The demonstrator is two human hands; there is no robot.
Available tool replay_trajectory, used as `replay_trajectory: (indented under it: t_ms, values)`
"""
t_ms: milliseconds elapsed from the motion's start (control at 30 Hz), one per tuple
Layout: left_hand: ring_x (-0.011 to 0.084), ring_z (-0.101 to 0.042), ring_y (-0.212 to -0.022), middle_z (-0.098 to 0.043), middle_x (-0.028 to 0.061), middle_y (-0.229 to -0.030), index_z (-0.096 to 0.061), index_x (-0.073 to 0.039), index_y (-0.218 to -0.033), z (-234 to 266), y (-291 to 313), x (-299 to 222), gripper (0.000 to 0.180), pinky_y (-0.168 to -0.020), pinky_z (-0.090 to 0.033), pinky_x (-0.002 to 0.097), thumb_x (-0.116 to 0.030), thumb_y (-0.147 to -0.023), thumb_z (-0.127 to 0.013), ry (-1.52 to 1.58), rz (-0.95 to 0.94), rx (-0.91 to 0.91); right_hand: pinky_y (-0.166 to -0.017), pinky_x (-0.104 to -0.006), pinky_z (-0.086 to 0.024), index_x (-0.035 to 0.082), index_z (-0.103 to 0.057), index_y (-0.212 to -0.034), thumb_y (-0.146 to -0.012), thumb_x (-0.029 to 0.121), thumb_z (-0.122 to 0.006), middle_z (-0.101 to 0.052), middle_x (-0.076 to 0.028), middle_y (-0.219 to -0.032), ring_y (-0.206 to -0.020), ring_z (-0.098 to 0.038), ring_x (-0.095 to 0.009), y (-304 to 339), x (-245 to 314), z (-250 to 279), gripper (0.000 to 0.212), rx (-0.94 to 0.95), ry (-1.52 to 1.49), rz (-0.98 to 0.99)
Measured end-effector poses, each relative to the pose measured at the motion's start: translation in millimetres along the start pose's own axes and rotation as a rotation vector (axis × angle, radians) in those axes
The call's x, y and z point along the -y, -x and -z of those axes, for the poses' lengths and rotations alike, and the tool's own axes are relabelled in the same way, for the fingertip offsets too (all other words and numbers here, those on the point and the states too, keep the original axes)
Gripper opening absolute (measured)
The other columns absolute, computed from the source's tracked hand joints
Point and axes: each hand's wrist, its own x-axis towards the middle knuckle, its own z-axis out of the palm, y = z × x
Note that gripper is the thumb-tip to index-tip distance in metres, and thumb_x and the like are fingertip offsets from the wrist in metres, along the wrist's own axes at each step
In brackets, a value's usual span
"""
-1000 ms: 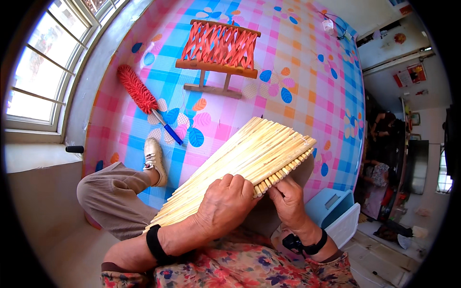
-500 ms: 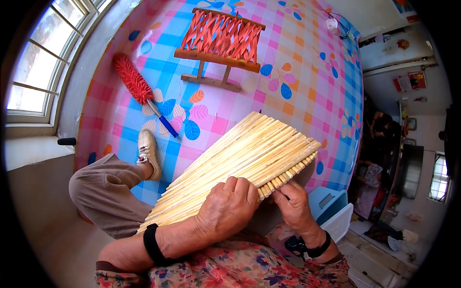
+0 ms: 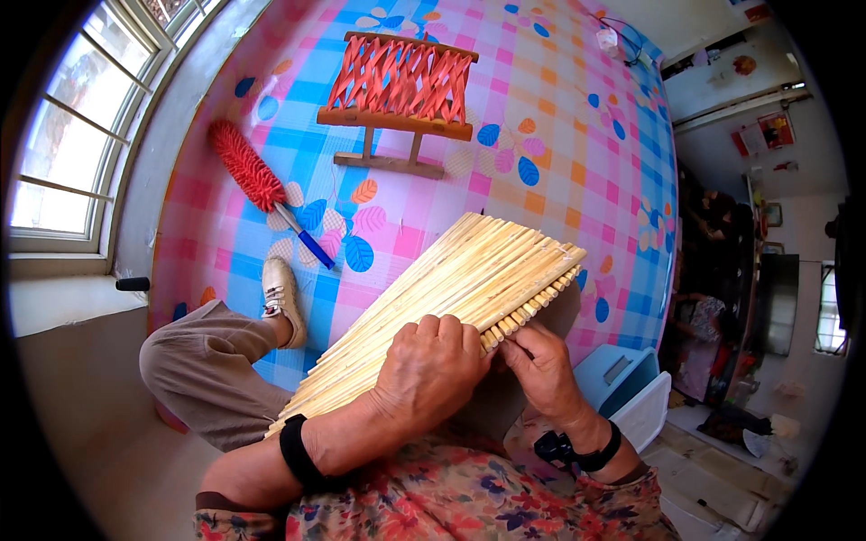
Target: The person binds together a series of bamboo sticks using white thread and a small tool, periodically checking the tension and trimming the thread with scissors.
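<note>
A flat panel of pale bamboo strips [image 3: 451, 288], laid side by side, rests across my lap and slants up to the right. My left hand [image 3: 424, 371] lies on top of the panel with its fingers curled over the near edge, holding it. My right hand [image 3: 539, 368] pinches the ends of the strips at the panel's lower right edge, just beside my left fingers. Both wrists wear black bands.
A red feather duster with a blue handle [image 3: 257, 185] lies on the pink and blue checked floor mat [image 3: 559, 117]. A small wooden stool with a red woven seat [image 3: 401, 86] stands beyond it. A window [image 3: 63, 144] is at left, a light blue box [image 3: 622, 383] at right.
The bamboo panel and both hands have shifted slightly in the picture as my head moved. My right fingers keep working along the strip ends; my left hand stays on top.
</note>
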Motion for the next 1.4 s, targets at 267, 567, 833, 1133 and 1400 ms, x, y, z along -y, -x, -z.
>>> replay_trajectory:
  t_ms: [267, 567, 833, 1133, 1400]
  values:
    - [0.0231, -0.053, -0.063, -0.048, 0.0078, -0.067, -0.05, -0.007, -0.068, -5, 0, 0, 0.026, -0.053, -0.043, 0.0363, -0.025, -0.072, -0.069, -0.007, -0.021, -0.011, -0.068, -0.0319, -0.047, -0.004, -0.06, -0.102, -0.088, 0.001, -0.055, -0.058, -0.015, -0.088, -0.075, -0.057, -0.025, -3, -2, 6, 0.016, 0.041, -0.023, -0.009]
    - [0.0231, -0.053, -0.062, -0.048, 0.0074, -0.064, -0.051, -0.008, -0.067, -9, -5, 2, 0.024, -0.053, -0.043, 0.0361, -0.023, -0.072, -0.068, -0.038, -0.028, -0.068, -0.062, -0.0336, -0.043, -0.004, -0.056, -0.088, -0.087, 0.002, -0.056, -0.053, -0.014, -0.077, -0.067, -0.053, -0.023, -6, -1, -8, 0.006, -0.072, -0.033, -0.056]
    - [0.0228, -0.053, -0.062, -0.048, 0.0073, -0.064, -0.05, -0.008, -0.067, -11, -1, -1, 0.024, -0.052, -0.044, 0.0355, -0.023, -0.074, -0.068, 0.005, -0.008, -0.068, -0.062, -0.0345, -0.046, -0.002, -0.059, -0.094, -0.087, 0.004, -0.056, -0.058, -0.017, -0.08, -0.069, -0.057, -0.032, 6, 11, 11, 0.01, -0.056, 0.206, 0.084]
    - [0.022, -0.053, -0.061, -0.048, 0.007, -0.065, -0.05, -0.007, -0.07, -9, 1, -1, 0.024, -0.05, -0.044, 0.0338, -0.023, -0.075, -0.068, 0.027, -0.028, -0.049, -0.051, -0.0207, -0.042, 0.001, -0.063, -0.106, -0.093, 0.009, -0.054, -0.057, 0.001, -0.07, -0.057, -0.049, -0.005, 24, 24, 16, 0.019, 0.036, 0.031, -0.285]
    - [0.0186, -0.054, -0.062, -0.05, 0.0051, -0.066, -0.052, -0.007, -0.071, -3, 4, -1, 0.023, -0.05, -0.043, 0.0307, -0.026, -0.081, -0.06, -0.005, -0.051, 0.026, -0.047, -0.0176, -0.043, 0.002, -0.066, -0.104, -0.091, 0.005, -0.057, -0.055, 0.001, -0.064, -0.053, -0.05, -0.003, 29, 27, 10, 0.017, -0.072, -0.047, -0.385]
